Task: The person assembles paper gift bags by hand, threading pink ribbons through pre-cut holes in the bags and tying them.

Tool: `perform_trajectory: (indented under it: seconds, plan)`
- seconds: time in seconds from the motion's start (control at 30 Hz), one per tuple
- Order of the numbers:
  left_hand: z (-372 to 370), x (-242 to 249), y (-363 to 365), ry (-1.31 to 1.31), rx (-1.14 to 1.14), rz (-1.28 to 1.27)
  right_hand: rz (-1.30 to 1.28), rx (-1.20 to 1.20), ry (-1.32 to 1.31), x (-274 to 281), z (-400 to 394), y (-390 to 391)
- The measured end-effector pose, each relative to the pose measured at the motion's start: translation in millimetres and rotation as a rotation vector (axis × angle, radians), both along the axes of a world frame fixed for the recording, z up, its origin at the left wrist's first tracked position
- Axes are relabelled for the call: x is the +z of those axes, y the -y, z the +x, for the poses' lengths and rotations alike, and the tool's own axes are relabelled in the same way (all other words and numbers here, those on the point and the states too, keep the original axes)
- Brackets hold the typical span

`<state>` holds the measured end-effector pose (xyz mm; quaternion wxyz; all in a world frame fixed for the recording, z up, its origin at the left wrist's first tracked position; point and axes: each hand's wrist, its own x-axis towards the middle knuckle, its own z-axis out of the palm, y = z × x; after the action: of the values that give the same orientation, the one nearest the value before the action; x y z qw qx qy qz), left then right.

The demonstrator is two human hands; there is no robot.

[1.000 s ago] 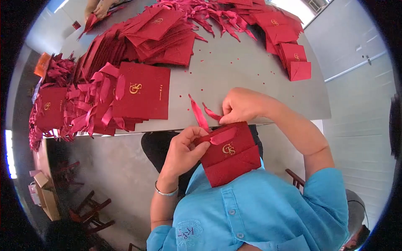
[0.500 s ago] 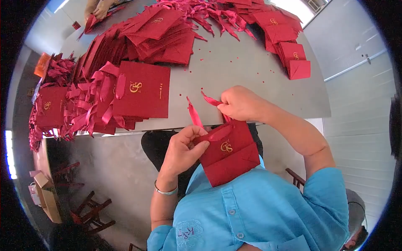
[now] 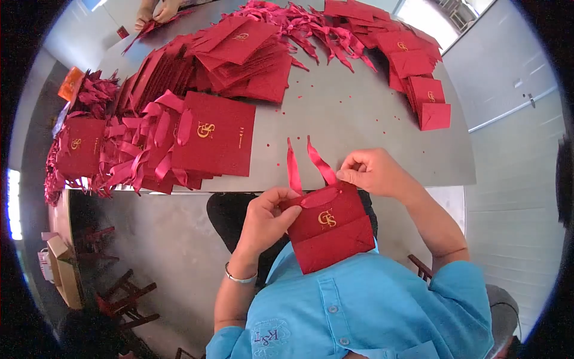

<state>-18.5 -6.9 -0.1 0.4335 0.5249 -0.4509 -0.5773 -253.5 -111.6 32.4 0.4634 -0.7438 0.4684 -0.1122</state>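
Note:
A small red paper bag with a gold logo lies flat against the front of the blue shirt, just past the table's near edge. My left hand pinches the bag's upper left corner between thumb and fingers. At the upper right corner is my right hand, its thumb and index finger pressed together at the edge of the bag. Two pink ribbon ends stand up from the bag's top edge, and a ribbon loop lies across its front.
Ribboned red bags are stacked on the left of the grey table, with flat bags behind. More bags lie at the right, loose ribbons at the back. Another person's hands hold something red at the far left.
My right hand has let go of the ribbon and moved down and right to the bag's corner. The ribbon ends now stand upright. The view has shifted slightly.

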Motion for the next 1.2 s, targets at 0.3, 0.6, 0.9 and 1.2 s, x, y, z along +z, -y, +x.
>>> perform_trajectory:
  seconds: [0.3, 0.6, 0.9, 1.2]
  plan:
    - [3, 38, 74, -0.019, -0.187, -0.086, -0.067, -0.213, 0.161, 5, -7, 22]
    - [4, 60, 123, 0.218, -0.270, -0.305, -0.182, -0.401, 0.082, 42, -6, 39]
    - [-25, -3, 100, 0.521, 0.102, -0.421, -0.168, -0.250, -0.094, -10, 0, 41]
    - [-65, 12, 60, 1.106, -0.219, -0.801, -0.400, -0.145, -0.229, -14, -2, 47]
